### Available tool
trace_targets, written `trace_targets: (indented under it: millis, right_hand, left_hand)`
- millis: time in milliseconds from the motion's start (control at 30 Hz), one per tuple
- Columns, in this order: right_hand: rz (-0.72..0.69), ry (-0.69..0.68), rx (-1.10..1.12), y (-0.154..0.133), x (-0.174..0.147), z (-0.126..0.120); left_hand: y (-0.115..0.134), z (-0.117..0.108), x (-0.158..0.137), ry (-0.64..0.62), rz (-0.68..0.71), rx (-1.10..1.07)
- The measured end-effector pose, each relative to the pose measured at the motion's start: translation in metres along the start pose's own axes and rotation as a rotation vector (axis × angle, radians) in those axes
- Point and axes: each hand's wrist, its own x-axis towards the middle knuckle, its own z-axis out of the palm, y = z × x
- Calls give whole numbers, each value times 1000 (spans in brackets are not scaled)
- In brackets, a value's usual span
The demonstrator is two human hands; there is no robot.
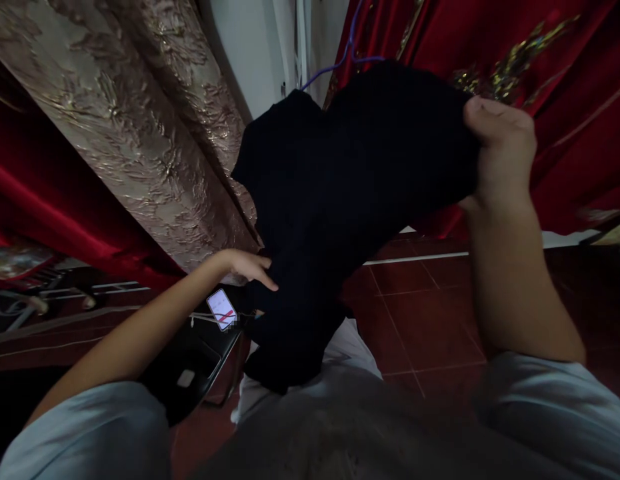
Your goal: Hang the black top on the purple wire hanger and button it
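Observation:
A dark, nearly black garment (340, 173) hangs down in front of me, its top near a thin purple hanger (330, 68). The lower part drapes toward my lap. On the right, my right hand (503, 143) is closed on the garment's edge, thumb on the near side, and stretches it out sideways. Lower on the left, my left hand (250, 265) grips the cloth with its thumb laid over the front; the other fingers are partly hidden by the dark fabric.
Below my left forearm, a lit phone (221, 309) with a cable lies on a black surface (165, 387). Red curtains (575, 153) and a patterned beige curtain (155, 133) hang ahead. The floor (415, 320) has reddish tiles. Metal rails (20, 313) show at left.

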Motion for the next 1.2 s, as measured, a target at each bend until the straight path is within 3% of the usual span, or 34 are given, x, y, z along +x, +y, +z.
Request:
trace_targets:
  millis: [100,167,200,300,367,400,467,533,633,700,767,900,967,1067,1100,1200]
  right_hand:
    - [30,40,13,7,0,9]
    - [11,98,31,11,-5,20]
    - [-9,126,36,11,-10,26]
    - [-103,178,-27,1,-38,47]
    - [-160,120,-173,-8,-66,63]
    - [-180,36,-267,-12,-81,71]
    - [-213,-255,-446,-15,-107,87]
    - [-255,-574,-544,-12,-124,100]
    - [-378,-934,-469,-3,-129,109]
    - [-458,-1049,-367,6,-117,106]
    - [-467,-987,-334,18,-96,97]
    - [-307,-575,-395,57,-51,75]
    - [-170,-563,-357,76,-39,69]
    - [150,-734,-167,92,-38,70]
    - [240,-729,-84,94,-38,74]
    - [310,-452,111,98,-20,89]
  left_hand:
    - [18,-3,-51,38,-18,61]
    - [29,-5,-74,188,5,181]
    - [34,-6,-80,320,45,258]
    - [49,-8,-84,752,310,385]
    - [64,-5,-80,872,552,249]
    - [74,-2,-77,873,656,138]
    - [94,5,-73,852,786,-63]
    - [109,10,-70,908,801,-134]
    - [112,10,-73,1047,707,5]
    - [102,7,-84,1051,647,166]
    - [88,4,-103,976,580,291]
    - [68,-2,-148,818,445,443]
    - [62,-10,-162,842,448,493]
    - [53,-32,-164,1098,521,529]
    - [50,-40,-160,1218,547,535]
    - [46,-63,-141,1589,641,595]
